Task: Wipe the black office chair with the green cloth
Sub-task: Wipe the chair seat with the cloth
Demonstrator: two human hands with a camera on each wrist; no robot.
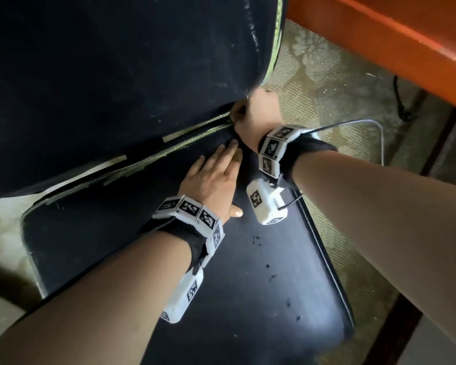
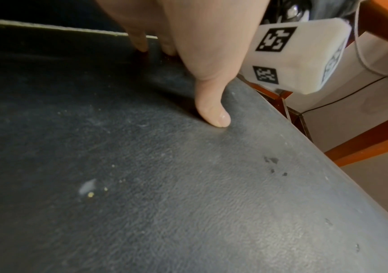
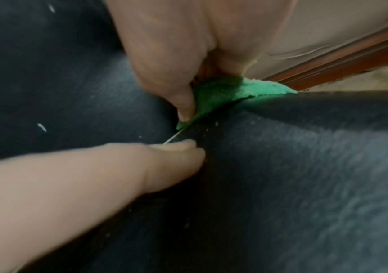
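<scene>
The black office chair fills the head view, with its seat (image 1: pixel 248 285) below and its backrest (image 1: pixel 116 75) above. My left hand (image 1: pixel 213 175) lies flat on the rear of the seat (image 2: pixel 188 184), fingers straight and thumb (image 2: pixel 214 112) pressed down. My right hand (image 1: pixel 253 114) sits at the gap between seat and backrest, on the right side. It pinches the green cloth (image 3: pixel 223 92), which is pushed into the crease; only a small fold shows. A left fingertip (image 3: pixel 165 162) lies just below that fold.
An orange-red wooden frame (image 1: pixel 392 40) runs along the upper right, over patterned beige carpet (image 1: pixel 327 83). A thin white cable (image 1: pixel 379 138) loops beside my right wrist. Dark crumbs (image 1: pixel 271 277) dot the seat. Worn trim (image 1: pixel 142 156) lines the seat's back edge.
</scene>
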